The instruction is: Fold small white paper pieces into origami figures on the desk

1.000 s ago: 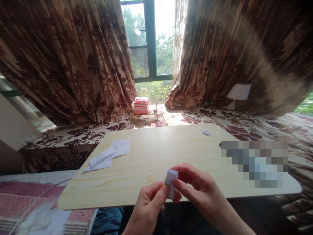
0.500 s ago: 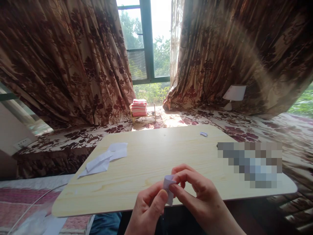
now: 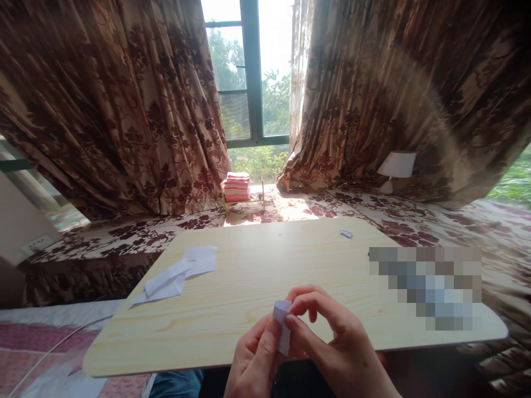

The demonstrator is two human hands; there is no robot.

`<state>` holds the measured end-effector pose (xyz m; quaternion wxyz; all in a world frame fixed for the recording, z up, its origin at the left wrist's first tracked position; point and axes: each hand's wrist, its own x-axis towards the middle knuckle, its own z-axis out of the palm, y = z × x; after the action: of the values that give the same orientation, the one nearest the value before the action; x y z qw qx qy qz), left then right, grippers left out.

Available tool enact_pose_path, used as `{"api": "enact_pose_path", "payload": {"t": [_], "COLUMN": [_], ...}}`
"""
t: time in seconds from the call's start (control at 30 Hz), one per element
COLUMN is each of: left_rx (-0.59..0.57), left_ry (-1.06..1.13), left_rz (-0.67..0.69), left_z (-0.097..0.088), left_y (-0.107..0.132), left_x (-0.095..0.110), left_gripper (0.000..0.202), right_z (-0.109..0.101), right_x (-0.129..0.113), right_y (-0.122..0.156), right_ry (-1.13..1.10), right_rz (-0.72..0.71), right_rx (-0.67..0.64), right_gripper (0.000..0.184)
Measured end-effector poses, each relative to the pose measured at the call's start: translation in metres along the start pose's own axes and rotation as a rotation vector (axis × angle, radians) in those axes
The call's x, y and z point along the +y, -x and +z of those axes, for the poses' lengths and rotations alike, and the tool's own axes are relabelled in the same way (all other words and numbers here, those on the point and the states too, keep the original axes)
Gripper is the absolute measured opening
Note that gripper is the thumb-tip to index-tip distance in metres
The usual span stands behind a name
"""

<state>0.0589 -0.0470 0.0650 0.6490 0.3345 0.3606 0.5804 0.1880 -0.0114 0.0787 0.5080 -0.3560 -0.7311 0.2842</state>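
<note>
Wooden table before a curtained window.
Left hand and right hand both pinch a small folded paper at the near edge.

A green-framed window lets in bright daylight, with trees outside and brown floral curtains bunched on either side of it. Just below the window a stack of pink-striped cloths sits on a floral cover. A white lamp stands to the window's lower right.
</note>
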Motion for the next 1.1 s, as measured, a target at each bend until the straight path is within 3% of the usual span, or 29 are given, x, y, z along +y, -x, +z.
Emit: {"api": "enact_pose_path", "payload": {"t": [0.27,0.5,0.7,0.87,1.0,1.1], "left_rx": [0.016,0.036,0.017,0.009,-0.005,0.046], "left_ry": [0.017,-0.096,-0.15,-0.152,-0.184,-0.349], "left_rz": [-0.029,0.002,0.017,0.036,0.045,0.109], "left_z": [0.0,0.001,0.0,0.002,0.001,0.0], "left_y": [0.001,0.005,0.003,0.004,0.005,0.007], "left_x": [-0.001,-0.001,-0.003,-0.003,-0.003,-0.001], "left_gripper": [0.04,0.042,0.048,0.042,0.037,0.037], "right_z": [-0.001,-0.003,0.002,0.002,0.001,-0.003], "right_x": [-0.003,-0.004,0.005,0.009,0.006,0.001], "right_y": [0.0,-0.001,0.001,0.007,0.008,0.006], "right_ry": [-0.002,-0.041,-0.103,-0.272,-0.372,-0.342], "right_rz": [-0.007,0.008,0.109,0.16,0.202,0.215], "right_rx": [0.028,0.034,0.05,0.011,-0.025,-0.037], "right_gripper": [0.009,0.01,0.003,0.025,0.027,0.025]}}
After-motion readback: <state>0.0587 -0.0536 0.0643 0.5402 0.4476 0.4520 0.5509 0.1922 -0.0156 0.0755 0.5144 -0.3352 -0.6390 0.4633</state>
